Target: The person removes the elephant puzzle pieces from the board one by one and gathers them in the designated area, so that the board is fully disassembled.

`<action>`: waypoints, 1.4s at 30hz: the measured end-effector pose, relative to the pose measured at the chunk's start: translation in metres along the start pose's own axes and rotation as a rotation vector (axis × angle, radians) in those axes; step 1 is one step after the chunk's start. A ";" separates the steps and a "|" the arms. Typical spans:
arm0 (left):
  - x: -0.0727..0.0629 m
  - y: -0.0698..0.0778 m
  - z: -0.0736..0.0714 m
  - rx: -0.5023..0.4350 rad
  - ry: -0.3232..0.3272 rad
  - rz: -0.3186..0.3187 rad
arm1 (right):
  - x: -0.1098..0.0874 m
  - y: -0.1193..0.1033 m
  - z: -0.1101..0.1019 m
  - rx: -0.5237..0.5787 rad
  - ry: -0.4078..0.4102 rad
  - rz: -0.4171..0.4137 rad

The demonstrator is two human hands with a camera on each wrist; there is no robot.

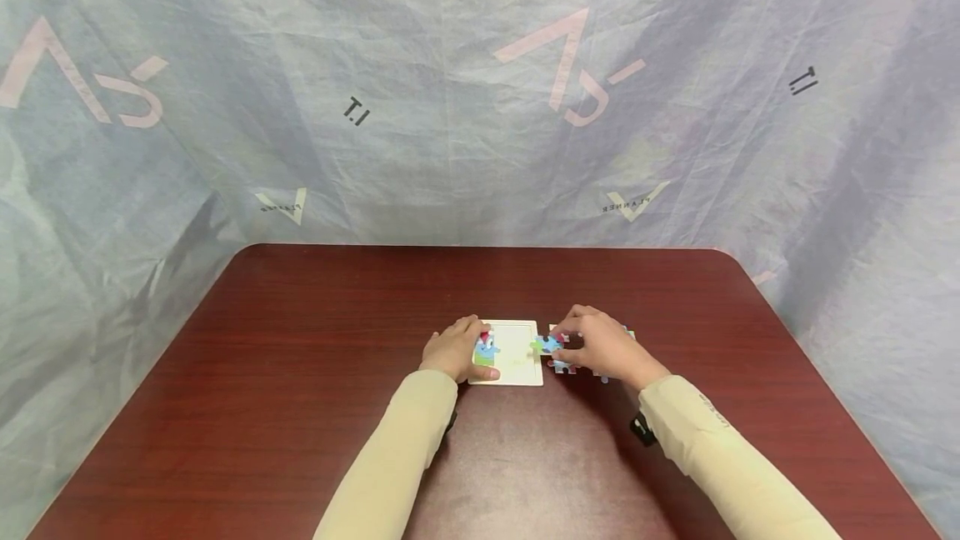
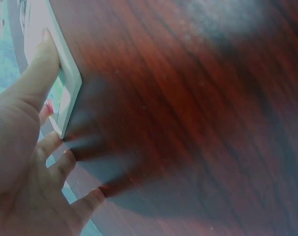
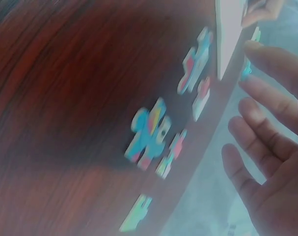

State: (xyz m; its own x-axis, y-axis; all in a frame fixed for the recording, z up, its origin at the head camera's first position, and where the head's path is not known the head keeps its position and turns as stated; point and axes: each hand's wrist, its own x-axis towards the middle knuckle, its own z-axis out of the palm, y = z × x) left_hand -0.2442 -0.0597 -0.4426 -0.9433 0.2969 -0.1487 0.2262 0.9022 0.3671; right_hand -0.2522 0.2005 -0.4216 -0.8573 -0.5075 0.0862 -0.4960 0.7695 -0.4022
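A pale square puzzle tray lies flat on the table, with a blue, red and green piece set along its left side. My left hand rests at the tray's left edge. In the left wrist view, its thumb lies straight over the frame, and the other fingers spread toward the table. By the tray's right edge, my right hand pinches a blue and green puzzle piece between thumb and forefinger. The right wrist view shows little of this piece, while the remaining fingers hang loosely bent.
Several loose puzzle pieces lie below and beside the right hand, including a blue one with yellow, a blue and red one and a green one. The reddish-brown table meets a grey printed cloth behind.
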 end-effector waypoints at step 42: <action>-0.004 0.004 -0.005 -0.029 -0.014 -0.025 | -0.074 0.069 -0.042 -0.008 0.072 0.154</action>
State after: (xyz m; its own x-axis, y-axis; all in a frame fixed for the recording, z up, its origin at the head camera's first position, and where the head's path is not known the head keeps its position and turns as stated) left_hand -0.2407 -0.0593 -0.4357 -0.9449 0.2789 -0.1713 0.1950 0.9002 0.3895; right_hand -0.2288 0.3076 -0.4173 -0.9308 -0.3545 0.0890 -0.3588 0.8392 -0.4087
